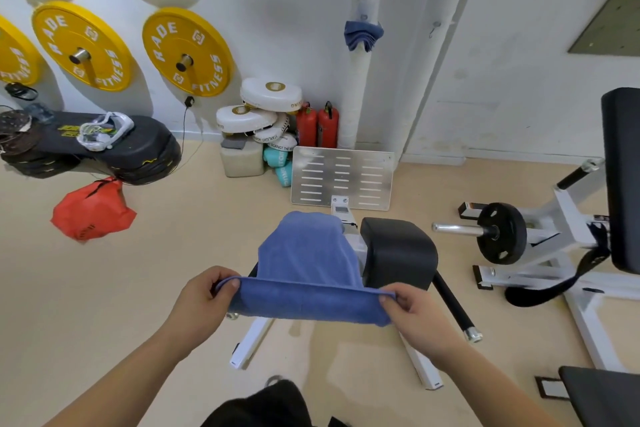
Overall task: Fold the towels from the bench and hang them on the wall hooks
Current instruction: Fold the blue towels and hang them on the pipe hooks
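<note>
At lower centre, the left hand (204, 291) and right hand (412, 312) each pinch a near corner of the blue terry towel (308, 274), its far end draped over the black padded bench (398, 253). Upper centre, a folded blue towel (363, 35) hangs on the white wall.

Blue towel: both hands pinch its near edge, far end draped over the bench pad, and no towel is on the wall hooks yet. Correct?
Not quite. The head view shows a folded blue towel already hanging on the wall. The rest holds: left hand and right hand pinch the near edge of the blue towel, far end over the bench pad.
</note>
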`<state>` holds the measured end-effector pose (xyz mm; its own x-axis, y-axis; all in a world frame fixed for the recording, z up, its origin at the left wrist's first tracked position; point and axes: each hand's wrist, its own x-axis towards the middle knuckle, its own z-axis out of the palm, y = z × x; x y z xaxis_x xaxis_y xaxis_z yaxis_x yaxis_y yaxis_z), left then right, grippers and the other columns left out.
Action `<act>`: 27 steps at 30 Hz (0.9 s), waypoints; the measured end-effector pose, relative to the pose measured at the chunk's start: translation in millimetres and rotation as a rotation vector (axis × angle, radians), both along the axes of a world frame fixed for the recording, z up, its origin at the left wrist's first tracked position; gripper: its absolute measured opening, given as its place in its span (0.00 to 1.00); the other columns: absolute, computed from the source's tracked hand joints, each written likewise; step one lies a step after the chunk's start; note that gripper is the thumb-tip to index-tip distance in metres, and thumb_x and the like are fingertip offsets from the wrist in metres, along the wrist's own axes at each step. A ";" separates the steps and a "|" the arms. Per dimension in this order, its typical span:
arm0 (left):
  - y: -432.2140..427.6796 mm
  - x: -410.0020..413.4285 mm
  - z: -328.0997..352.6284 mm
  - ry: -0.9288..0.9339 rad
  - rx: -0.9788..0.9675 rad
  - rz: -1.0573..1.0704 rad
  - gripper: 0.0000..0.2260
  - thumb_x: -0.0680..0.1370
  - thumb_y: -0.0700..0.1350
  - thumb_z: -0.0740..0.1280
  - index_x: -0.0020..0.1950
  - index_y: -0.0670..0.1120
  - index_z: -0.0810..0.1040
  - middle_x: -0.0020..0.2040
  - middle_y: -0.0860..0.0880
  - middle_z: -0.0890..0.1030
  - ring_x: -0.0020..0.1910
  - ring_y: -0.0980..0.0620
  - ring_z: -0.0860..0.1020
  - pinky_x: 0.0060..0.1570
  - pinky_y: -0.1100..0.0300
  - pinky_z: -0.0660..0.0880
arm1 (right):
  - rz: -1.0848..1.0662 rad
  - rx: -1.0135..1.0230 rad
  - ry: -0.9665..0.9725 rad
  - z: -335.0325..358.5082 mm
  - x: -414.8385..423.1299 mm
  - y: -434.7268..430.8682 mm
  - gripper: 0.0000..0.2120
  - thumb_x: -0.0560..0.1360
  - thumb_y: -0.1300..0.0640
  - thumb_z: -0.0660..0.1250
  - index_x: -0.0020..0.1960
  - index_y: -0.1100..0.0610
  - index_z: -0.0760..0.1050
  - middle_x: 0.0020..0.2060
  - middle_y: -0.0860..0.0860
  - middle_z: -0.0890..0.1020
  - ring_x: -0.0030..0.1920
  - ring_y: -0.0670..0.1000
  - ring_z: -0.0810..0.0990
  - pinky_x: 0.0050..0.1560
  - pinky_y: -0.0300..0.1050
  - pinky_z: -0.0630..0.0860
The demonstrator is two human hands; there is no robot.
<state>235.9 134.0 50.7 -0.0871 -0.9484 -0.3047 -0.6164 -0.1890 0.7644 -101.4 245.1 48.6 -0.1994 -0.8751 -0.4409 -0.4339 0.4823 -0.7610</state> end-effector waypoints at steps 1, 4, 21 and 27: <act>-5.9 -5.0 -1.4 0.005 0.001 0.014 0.09 0.82 0.41 0.65 0.47 0.52 0.81 0.43 0.58 0.83 0.44 0.54 0.81 0.40 0.63 0.74 | -0.025 -0.014 -0.005 -0.4 -2.9 -8.6 0.10 0.83 0.53 0.62 0.49 0.47 0.82 0.42 0.48 0.85 0.46 0.49 0.83 0.46 0.39 0.77; -36.4 -20.8 -6.1 0.006 -0.011 0.018 0.08 0.82 0.41 0.64 0.47 0.51 0.81 0.44 0.53 0.84 0.46 0.55 0.80 0.42 0.62 0.73 | -0.097 -0.025 -0.042 -7.6 -9.6 -44.4 0.10 0.84 0.54 0.62 0.51 0.49 0.81 0.43 0.48 0.85 0.48 0.51 0.83 0.48 0.42 0.79; -322.3 -102.2 -126.8 -0.079 0.186 0.042 0.05 0.82 0.46 0.65 0.49 0.50 0.80 0.45 0.54 0.83 0.47 0.54 0.79 0.46 0.59 0.75 | -0.248 0.225 0.064 -109.4 -72.1 -318.5 0.04 0.82 0.56 0.62 0.52 0.52 0.75 0.43 0.52 0.83 0.42 0.49 0.80 0.39 0.43 0.76; -353.6 -106.1 -189.9 -0.256 0.345 -0.048 0.06 0.82 0.46 0.63 0.48 0.49 0.80 0.45 0.51 0.83 0.46 0.48 0.80 0.47 0.55 0.77 | -0.087 0.392 0.146 -163.9 -82.5 -364.7 0.07 0.81 0.56 0.63 0.45 0.54 0.76 0.35 0.52 0.79 0.35 0.50 0.75 0.38 0.45 0.72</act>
